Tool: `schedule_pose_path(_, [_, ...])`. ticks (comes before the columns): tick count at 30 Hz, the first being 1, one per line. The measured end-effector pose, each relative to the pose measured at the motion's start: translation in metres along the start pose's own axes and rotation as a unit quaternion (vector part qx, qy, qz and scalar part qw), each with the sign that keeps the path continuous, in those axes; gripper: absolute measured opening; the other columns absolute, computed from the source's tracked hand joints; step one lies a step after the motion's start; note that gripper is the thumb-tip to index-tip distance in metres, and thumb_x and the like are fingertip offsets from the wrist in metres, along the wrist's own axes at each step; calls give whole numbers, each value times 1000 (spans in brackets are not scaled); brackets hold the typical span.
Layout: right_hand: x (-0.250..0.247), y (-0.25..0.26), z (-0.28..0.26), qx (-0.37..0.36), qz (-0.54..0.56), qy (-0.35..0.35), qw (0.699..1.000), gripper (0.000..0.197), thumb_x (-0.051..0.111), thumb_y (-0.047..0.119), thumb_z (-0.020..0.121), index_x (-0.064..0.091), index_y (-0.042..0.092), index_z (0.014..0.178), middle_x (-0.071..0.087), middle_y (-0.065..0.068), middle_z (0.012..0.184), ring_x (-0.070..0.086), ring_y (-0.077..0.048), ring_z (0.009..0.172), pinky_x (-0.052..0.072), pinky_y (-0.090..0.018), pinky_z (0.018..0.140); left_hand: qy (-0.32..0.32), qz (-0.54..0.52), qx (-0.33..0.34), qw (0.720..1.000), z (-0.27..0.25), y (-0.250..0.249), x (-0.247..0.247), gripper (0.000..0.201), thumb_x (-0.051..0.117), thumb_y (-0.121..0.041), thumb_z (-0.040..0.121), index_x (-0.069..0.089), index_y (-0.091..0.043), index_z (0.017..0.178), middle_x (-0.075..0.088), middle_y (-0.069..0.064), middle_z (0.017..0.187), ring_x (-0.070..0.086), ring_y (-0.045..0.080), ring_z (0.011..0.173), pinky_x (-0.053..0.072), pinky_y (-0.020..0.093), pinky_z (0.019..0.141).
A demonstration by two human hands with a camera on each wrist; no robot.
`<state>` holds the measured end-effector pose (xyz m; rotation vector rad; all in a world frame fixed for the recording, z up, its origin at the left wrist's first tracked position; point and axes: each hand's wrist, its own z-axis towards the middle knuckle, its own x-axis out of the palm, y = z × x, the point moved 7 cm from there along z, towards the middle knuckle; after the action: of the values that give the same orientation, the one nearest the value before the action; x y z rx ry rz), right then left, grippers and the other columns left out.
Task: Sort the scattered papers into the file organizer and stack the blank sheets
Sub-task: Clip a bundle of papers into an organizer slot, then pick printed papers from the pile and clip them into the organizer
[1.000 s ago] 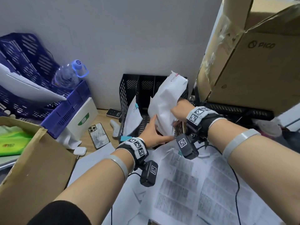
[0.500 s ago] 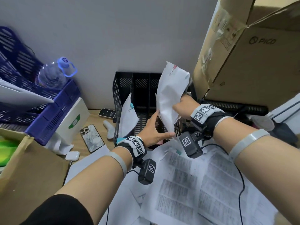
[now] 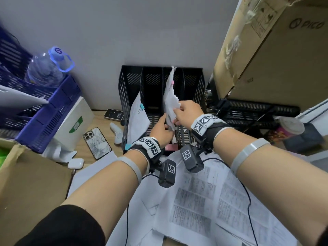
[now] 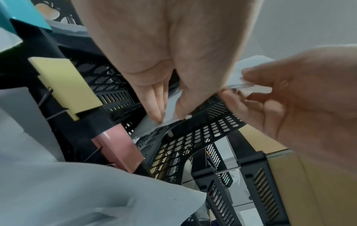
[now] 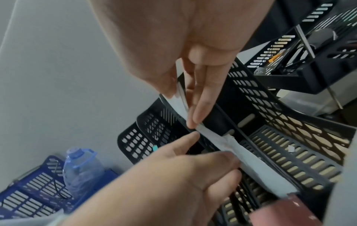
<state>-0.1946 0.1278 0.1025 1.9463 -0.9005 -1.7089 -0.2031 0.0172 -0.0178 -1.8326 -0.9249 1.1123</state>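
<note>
A black mesh file organizer [image 3: 127, 96] stands against the wall. A white paper bundle [image 3: 169, 102] with a pink clip stands edge-on in a middle slot. My right hand [image 3: 177, 110] pinches the bundle's near edge between thumb and fingers [image 5: 201, 110]. Lower down, my left hand [image 3: 166, 127] pinches the same bundle [image 4: 148, 125] near the slot floor. Another bundle [image 3: 137, 116] with a blue clip leans in the leftmost slot. Printed sheets [image 3: 204, 201] cover the table in front. Coloured label clips, yellow [image 4: 65, 85] and pink [image 4: 117, 149], sit on the organizer's front edge.
A blue crate [image 3: 48, 112] with a water bottle [image 3: 46, 68] is at left, beside a white box [image 3: 74, 121]. A phone [image 3: 96, 142] and an earbud case [image 3: 76, 163] lie nearby. Cardboard boxes [image 3: 284, 59] and black trays [image 3: 253, 110] crowd the right.
The bundle has turned from facing me to edge-on and dropped into the organizer slot. Both hands have moved down and forward with it.
</note>
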Motion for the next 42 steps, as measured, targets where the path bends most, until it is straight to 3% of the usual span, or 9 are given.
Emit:
schedule_pose_path(3, [27, -17, -5, 7, -21, 104, 994, 22, 51, 17, 85, 67, 4, 75, 75, -14, 80, 73, -29, 81, 61, -46, 77, -2, 43, -23, 999, 0, 13, 2, 63, 61, -22, 76, 48, -21, 138, 72, 7, 103, 70, 30, 100, 58, 49, 91])
schedule_pose_path(7, [30, -50, -16, 53, 59, 138, 987, 20, 53, 14, 91, 72, 11, 89, 73, -10, 81, 70, -21, 69, 61, -36, 70, -45, 36, -52, 997, -31, 6, -3, 11, 64, -18, 82, 62, -13, 92, 70, 6, 79, 71, 26, 74, 62, 46, 78])
schedule_pose_path(12, [18, -127, -49, 168, 100, 129, 972, 21, 50, 6, 91, 69, 4, 81, 63, -10, 69, 59, -19, 56, 47, -24, 53, 62, 129, -56, 988, -58, 20, 29, 20, 74, -27, 87, 73, -7, 84, 77, 6, 82, 74, 20, 76, 63, 38, 79])
schedule_pose_path(19, [34, -237, -111, 290, 115, 151, 938, 12, 53, 12, 93, 64, 8, 90, 63, -9, 79, 62, -21, 57, 48, -24, 52, 40, 298, -70, 951, -72, 49, 65, 41, 74, -38, 82, 63, -17, 115, 69, 1, 108, 65, 24, 101, 49, 29, 84])
schedule_pose_path(23, [42, -263, -136, 311, 116, 161, 929, 10, 55, 14, 93, 63, 10, 88, 66, -9, 83, 63, -20, 59, 51, -26, 55, 13, 265, -102, 959, -85, 68, 75, 16, 70, -26, 83, 55, -23, 77, 60, -4, 78, 59, 23, 81, 38, 23, 61])
schedule_pose_path(26, [40, -264, -142, 294, 105, 166, 935, 11, 54, 13, 94, 64, 8, 92, 66, -9, 83, 62, -19, 60, 52, -26, 54, 19, 236, -111, 965, -96, 74, 72, 17, 65, -18, 87, 54, -21, 75, 63, 2, 79, 61, 26, 82, 42, 26, 68])
schedule_pose_path(30, [37, -246, -138, 238, 75, 173, 953, 14, 53, 14, 93, 66, 9, 95, 67, -6, 79, 61, -18, 58, 52, -28, 60, 1, 197, -120, 973, -113, 77, 46, 20, 64, -11, 88, 64, -12, 108, 71, 11, 106, 67, 32, 98, 56, 40, 89])
schedule_pose_path(37, [57, -172, -135, 136, 72, 236, 960, 10, 55, 17, 93, 61, 13, 87, 66, -5, 81, 64, -17, 65, 52, -27, 58, -81, 103, -141, 981, -149, 68, -7, 24, 60, -7, 87, 64, -14, 110, 69, 13, 103, 69, 34, 96, 61, 43, 79])
schedule_pose_path(42, [78, -112, -155, 85, 49, 326, 940, 22, 67, 30, 89, 63, 10, 98, 69, -9, 97, 69, -16, 73, 62, -42, 68, -111, 16, -123, 986, -167, 54, -26, 20, 60, -5, 88, 63, -8, 107, 71, 18, 99, 71, 36, 88, 63, 46, 74])
